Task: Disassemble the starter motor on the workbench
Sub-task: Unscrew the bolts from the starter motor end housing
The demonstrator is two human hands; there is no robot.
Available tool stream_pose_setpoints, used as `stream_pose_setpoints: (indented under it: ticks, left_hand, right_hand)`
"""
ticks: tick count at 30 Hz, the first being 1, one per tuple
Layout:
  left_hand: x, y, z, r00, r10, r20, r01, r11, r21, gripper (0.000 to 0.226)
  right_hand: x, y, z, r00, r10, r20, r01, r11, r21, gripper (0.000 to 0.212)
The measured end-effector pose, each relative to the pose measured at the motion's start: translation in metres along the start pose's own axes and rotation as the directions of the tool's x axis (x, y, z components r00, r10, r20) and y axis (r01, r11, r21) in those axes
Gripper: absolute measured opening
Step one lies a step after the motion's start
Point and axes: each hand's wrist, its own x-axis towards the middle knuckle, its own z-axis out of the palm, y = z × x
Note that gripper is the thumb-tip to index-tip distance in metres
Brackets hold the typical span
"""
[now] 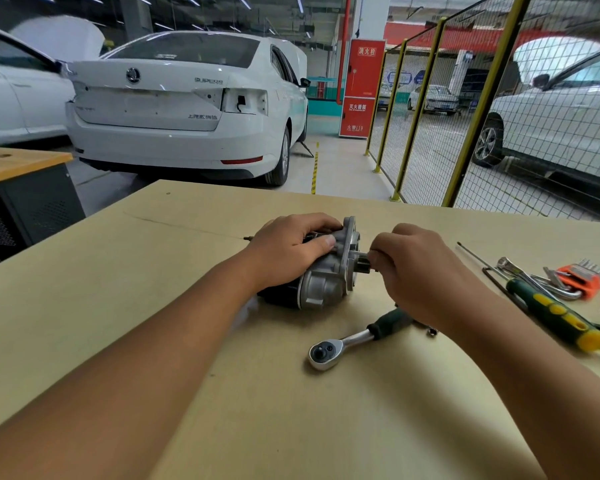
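Starter motor (321, 275) lies on its side on the workbench (187, 271), silver cast nose housing and round mounting flange turned toward the person's right, dark body running off to the left under the wrist.

Left hand (291, 247) is laid over the top of the motor; fingers curl over the far side, thumb presses on the near face of the housing. Firm hold, unit pinned against the bench.

Right hand (413, 271) sits just right of the flange, fingers bunched together, tips pinching a thin metal shaft (361, 253) that sticks out of the nose end. Whether the shaft is a tool or part of the motor: cannot tell; the hand covers its outer end.

Just nearer than the right hand: ratchet wrench (347, 341) flat on the bench, chrome head toward the viewer, dark green grip running under the right wrist. A small dark part (431, 330) lies beside that wrist, too small to identify.

Further right of the grip: green-and-yellow screwdriver (555, 313), lying diagonally; a set of hex keys in an orange holder (579, 275); a thin long rod (475, 258); some chrome tool ends between them, overlapping.

Beyond the bench: white sedan (187, 105), rear toward us, one tail lamp removed. Yellow-framed mesh fence (465, 109) to the right, red fire cabinet (361, 88) between them.
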Motion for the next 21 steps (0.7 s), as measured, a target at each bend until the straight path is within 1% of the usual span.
stream_pose_setpoints:
  ticks: [3,5,7,11,16,18,21]
  left_hand:
    - [-0.0006,0.0007,-0.0003,1.000,0.008,0.000,-0.008,1.000,0.007,0.042]
    - [-0.0009,0.0015,-0.0010,1.000,0.012,0.006,-0.012,1.000,0.014,0.044]
    - [-0.0014,0.0012,-0.0013,1.000,0.012,0.019,-0.012,1.000,0.020,0.046]
    - [-0.0011,0.0002,-0.0023,0.999,0.013,0.030,-0.014,1.000,0.020,0.048]
    - [-0.0004,0.0004,-0.0009,1.000,0.010,0.018,-0.010,1.000,0.006,0.045]
    - [-0.0001,0.0011,0.0000,1.000,0.000,0.008,0.000,1.000,-0.003,0.043]
    - [-0.0001,0.0023,0.0007,1.000,-0.004,0.000,0.004,1.000,0.007,0.046]
  right_hand:
    - [0.0001,-0.0004,0.0008,1.000,-0.011,-0.002,0.011,0.999,-0.037,0.023]
    - [-0.0018,-0.0015,0.0011,0.999,-0.023,-0.041,0.016,0.985,-0.169,0.020]
    - [-0.0036,-0.0034,0.0006,0.995,-0.021,-0.093,-0.001,0.973,-0.229,0.017]
    - [-0.0021,-0.0028,-0.0008,0.994,0.003,-0.112,-0.023,0.983,-0.181,0.016]
    - [-0.0005,-0.0010,0.0014,0.995,-0.015,-0.099,0.011,0.999,-0.039,0.027]
    - [0.0011,0.0004,0.0021,0.996,-0.001,-0.090,-0.001,1.000,-0.025,0.034]
    - [0.0020,0.0021,0.0019,0.998,-0.012,-0.066,0.009,0.999,-0.046,0.033]
